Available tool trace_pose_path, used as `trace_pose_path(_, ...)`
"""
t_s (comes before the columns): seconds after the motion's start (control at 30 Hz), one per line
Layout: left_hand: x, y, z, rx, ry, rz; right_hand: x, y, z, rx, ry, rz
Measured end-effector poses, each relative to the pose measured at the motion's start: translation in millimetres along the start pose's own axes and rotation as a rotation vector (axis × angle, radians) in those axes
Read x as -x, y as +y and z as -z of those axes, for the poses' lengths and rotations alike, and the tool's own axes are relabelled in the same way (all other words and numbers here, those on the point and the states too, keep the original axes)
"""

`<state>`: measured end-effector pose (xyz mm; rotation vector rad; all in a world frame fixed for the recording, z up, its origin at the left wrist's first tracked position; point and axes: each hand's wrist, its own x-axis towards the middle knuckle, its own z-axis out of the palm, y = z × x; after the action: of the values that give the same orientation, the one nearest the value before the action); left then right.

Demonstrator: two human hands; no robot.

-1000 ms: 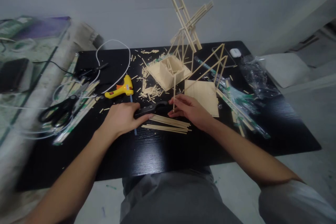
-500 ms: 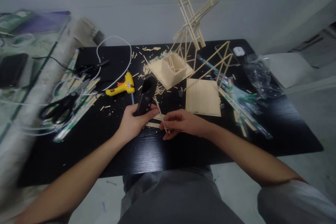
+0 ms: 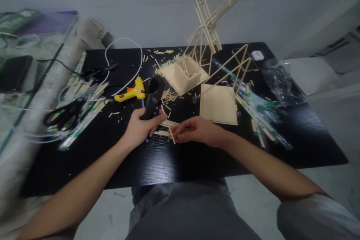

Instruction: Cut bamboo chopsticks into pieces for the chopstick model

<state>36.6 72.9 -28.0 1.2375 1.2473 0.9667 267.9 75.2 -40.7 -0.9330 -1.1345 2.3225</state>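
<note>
My left hand (image 3: pixel 139 129) is closed around a black hand tool (image 3: pixel 153 97), which stands tilted up off the black table (image 3: pixel 182 157). My right hand (image 3: pixel 194 130) pinches a thin wooden stick (image 3: pixel 168 126) that slants up toward the tool's lower end. A small bundle of loose sticks (image 3: pixel 165 123) lies on the table between the two hands. Just beyond the hands rest a flat wooden panel (image 3: pixel 218 104) and a small open wooden box (image 3: pixel 184 75), with a tall frame of sticks (image 3: pixel 208 22) rising behind them.
A yellow glue gun (image 3: pixel 131 92) with a white cord lies left of the tool. Black scissors (image 3: pixel 63 112) and packaged sticks sit at far left. Stick offcuts litter the middle. Clear plastic bags (image 3: pixel 278 82) and a small white case (image 3: pixel 257 55) are at right.
My left hand lifted the black tool from lying flat on the table to upright. My right hand drew the stick back toward me and tilted it against the tool.
</note>
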Motion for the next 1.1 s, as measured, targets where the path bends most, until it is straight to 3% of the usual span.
trace_pose_path(0.27, 2, 2, -5.6, -0.014, -0.016, 0.024, 0, 0, -4, 0.001, 0.027, 0.039)
trace_pose_path(0.87, 1, 1, -12.9, -0.049, 0.039, 0.029, -4, 4, -10, -0.091, 0.086, -0.029)
trace_pose_path(0.97, 2, 0, -12.5, -0.119, 0.055, -0.019, -4, 3, -9, -0.085, 0.095, -0.013)
trace_pose_path(1.1, 6, -3, -6.9, -0.254, 0.052, -0.185, -4, 1, -5, -0.085, 0.168, 0.031)
